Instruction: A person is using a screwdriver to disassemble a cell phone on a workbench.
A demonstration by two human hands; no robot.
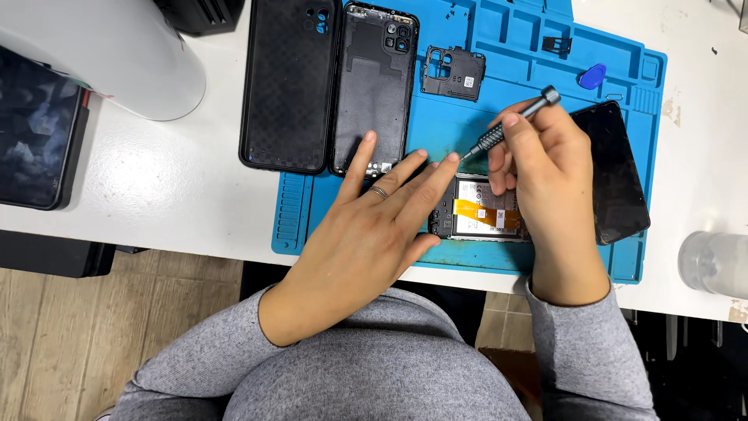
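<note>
The right hand [545, 168] grips a small screwdriver [510, 123], its tip above the opened phone [479, 209] near the front edge of the blue mat [499, 62]. The left hand [374, 226] lies open and flat, fingers touching the phone's left side. White worktop [171, 179] to the left is free.

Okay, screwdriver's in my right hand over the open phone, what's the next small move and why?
Probably lower the screwdriver tip onto the phone edge it points at and seat it before turning. The tip hangs just above the phone's top edge, beside the left hand's fingertips, which rest flat and steady the phone on the blue mat. The right hand grips the shaft.
</note>
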